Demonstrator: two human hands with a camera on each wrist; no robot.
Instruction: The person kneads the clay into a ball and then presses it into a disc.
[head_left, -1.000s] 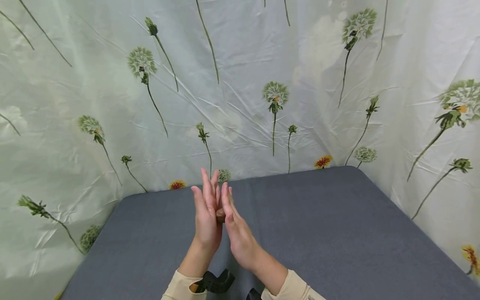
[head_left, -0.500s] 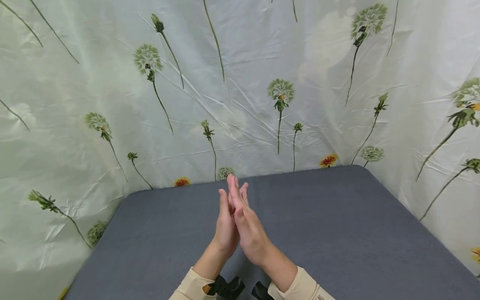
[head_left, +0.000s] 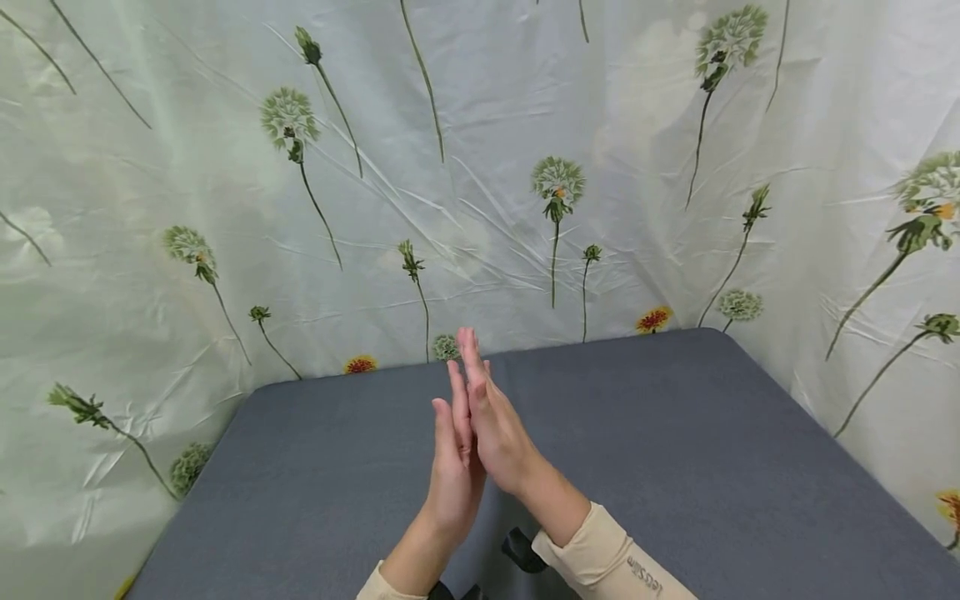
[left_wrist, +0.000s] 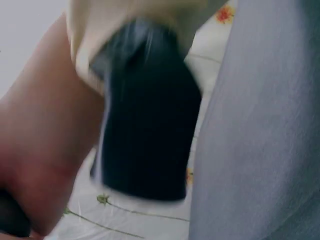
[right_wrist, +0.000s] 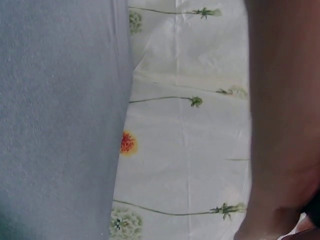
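Observation:
In the head view my two hands are pressed palm to palm above a grey table (head_left: 675, 433). The left hand (head_left: 452, 471) stands edge-up with straight fingers. My right hand (head_left: 497, 425) lies against it, also with straight fingers, its tips reaching farther forward than the left's. Whether anything sits between the palms is hidden. Cream sleeves (head_left: 615, 558) cover both forearms. The left wrist view is blurred and shows a forearm (left_wrist: 45, 150) and a black wrist mount (left_wrist: 150, 120). The right wrist view shows only a forearm (right_wrist: 285, 115) beside the table.
A pale curtain (head_left: 225, 167) printed with dandelions and small red flowers hangs close behind and to both sides of the table. The table's far edge (head_left: 600, 342) meets the curtain. A black wrist strap (head_left: 521, 550) shows under the right forearm.
The palms have slid against each other: the right hand moved forward and up, and the left hand drew back toward me. A second ago the left fingertips were the farther ones.

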